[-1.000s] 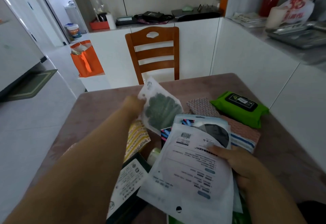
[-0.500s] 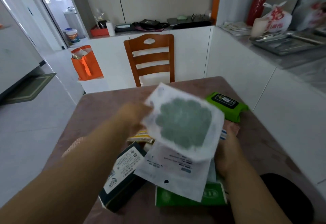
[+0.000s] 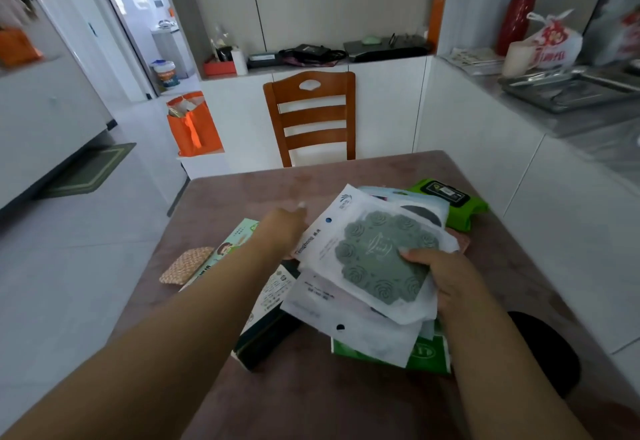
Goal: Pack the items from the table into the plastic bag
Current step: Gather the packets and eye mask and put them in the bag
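Your right hand (image 3: 438,271) holds a stack of flat packs, and its thumb presses on the top one, the white pack with the green flower mat (image 3: 377,259). Keep that thumb pressed down, because these packs look slippery and could slide apart. Under the stack, closer to you, a green pack (image 3: 429,356) and a dark box (image 3: 266,329) lie on the bench (image 3: 311,405). Your left hand (image 3: 282,228) is just left of the flower mat pack, with fingers out straight and holding nothing. Left of the stack lie a light green box (image 3: 239,239) and a woven mat (image 3: 185,265). Beyond the stack is the green wipes pack (image 3: 450,206). I cannot see the plastic bag for packing, so find it before you grab more.
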